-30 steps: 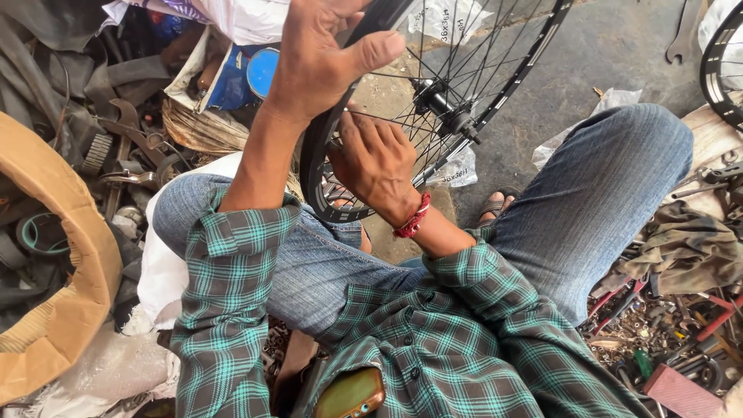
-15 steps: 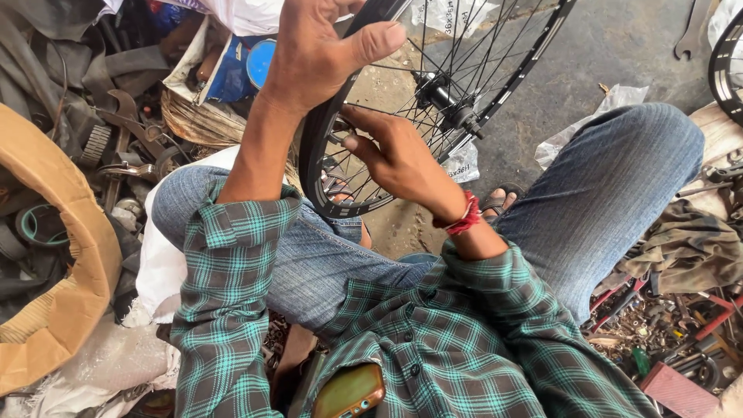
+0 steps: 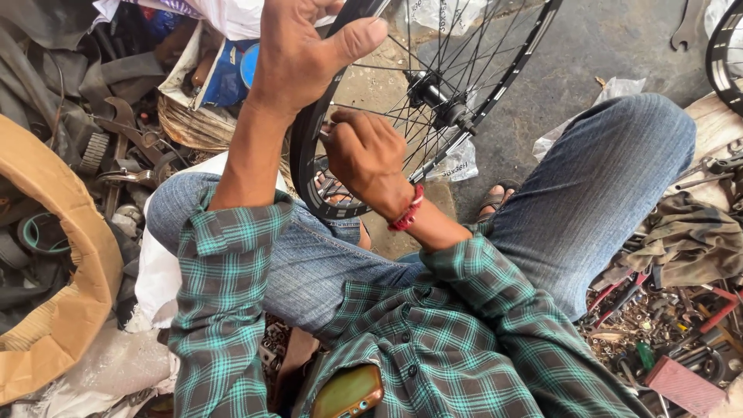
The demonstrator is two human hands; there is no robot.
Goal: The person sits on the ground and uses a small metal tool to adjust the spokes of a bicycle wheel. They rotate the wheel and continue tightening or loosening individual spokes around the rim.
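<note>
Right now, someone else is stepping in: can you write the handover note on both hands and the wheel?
Left hand: raised, grip closed on the top of the black bicycle wheel, thumb out along the rim.
Right hand: fist closed at the lower rim among the spokes; what it pinches cannot be told.
Wheel: upright between the knees, hub clear of both hands, no tyre on the rim.
Done or left: not readable from this view.
Nearby: a spanner on the floor, loose tools by the right leg.

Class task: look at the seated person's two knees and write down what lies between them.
In the head view, the lower rim of the black bicycle wheel sits between the left knee and the right knee, with the right hand at its spokes.
</note>
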